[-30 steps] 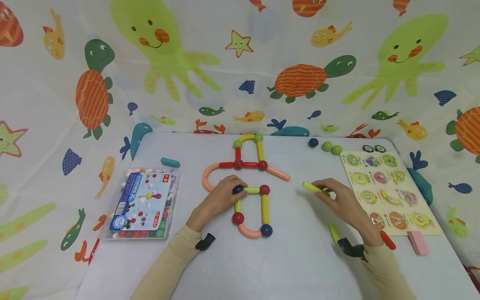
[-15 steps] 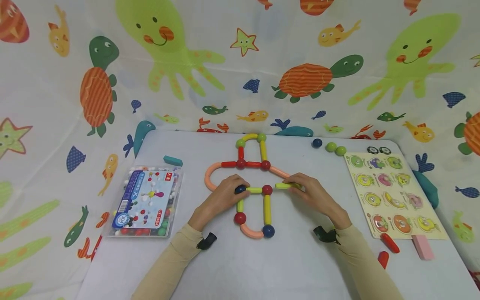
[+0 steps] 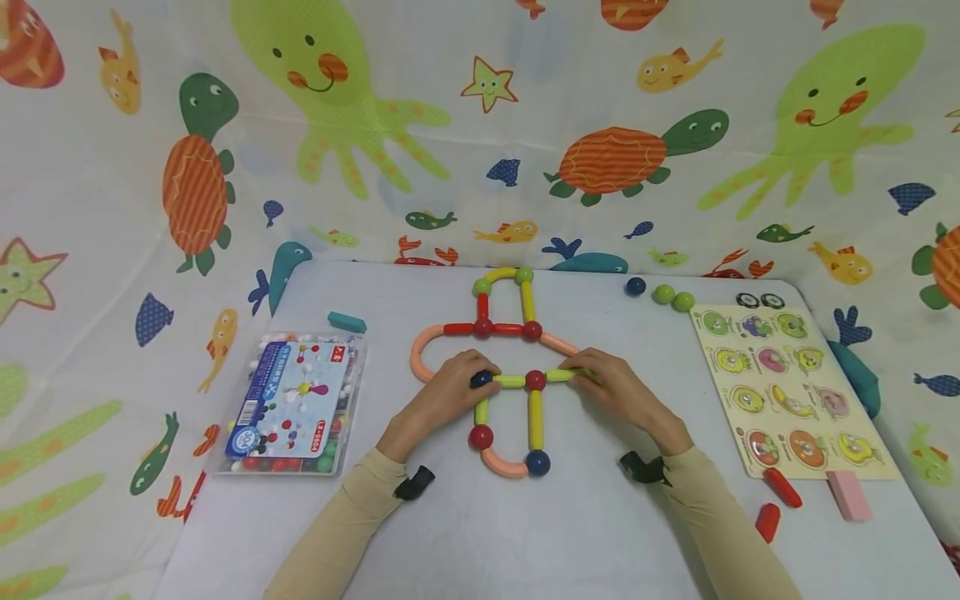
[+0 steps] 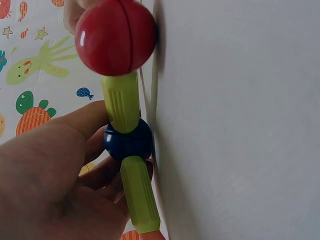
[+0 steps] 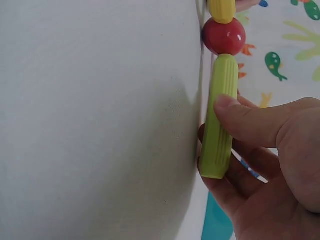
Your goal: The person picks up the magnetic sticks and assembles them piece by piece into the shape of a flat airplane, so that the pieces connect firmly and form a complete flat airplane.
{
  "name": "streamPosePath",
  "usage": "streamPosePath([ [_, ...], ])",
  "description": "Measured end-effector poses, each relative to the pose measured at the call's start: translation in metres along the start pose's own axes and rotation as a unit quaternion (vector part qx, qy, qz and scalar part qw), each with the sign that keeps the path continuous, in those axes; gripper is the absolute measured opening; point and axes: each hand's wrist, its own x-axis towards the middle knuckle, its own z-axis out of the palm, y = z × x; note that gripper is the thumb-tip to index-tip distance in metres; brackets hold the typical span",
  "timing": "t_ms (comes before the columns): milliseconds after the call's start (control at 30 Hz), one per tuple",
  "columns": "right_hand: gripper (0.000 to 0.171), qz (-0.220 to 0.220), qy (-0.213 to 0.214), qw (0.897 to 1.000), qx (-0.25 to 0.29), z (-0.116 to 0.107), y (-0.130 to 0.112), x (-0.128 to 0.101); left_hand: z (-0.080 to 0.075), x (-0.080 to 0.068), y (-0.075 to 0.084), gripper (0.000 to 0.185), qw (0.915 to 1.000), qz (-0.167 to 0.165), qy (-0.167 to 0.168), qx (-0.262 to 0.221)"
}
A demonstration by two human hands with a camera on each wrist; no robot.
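Here both hands pinch the bright figure: ribbed green stick (image 3: 564, 375), blue ball (image 3: 480, 379).

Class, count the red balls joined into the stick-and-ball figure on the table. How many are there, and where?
4. Two red balls sit on the red crossbar, one at the centre joint, one lower left. The hands could hide others.

Head cam wide, two wrist cams tight.
Head looks forward-down over the whole table (image 3: 600, 533); wrist views sit rolled sideways, very close along the tabletop. All three share the rod-and-ball figure (image 3: 510, 379); right wrist and head share the red ball (image 5: 223, 36).
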Motion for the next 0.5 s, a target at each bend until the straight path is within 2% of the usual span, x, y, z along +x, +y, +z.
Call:
streamPosePath([
  [500, 0.030, 0.005, -0.004, 1.000, -0.016, 0.0016, 0.0014, 0.0025, 0.0007, 0.0000, -0.0004, 0.026, 1.0000, -0.004, 0.001, 0.003],
])
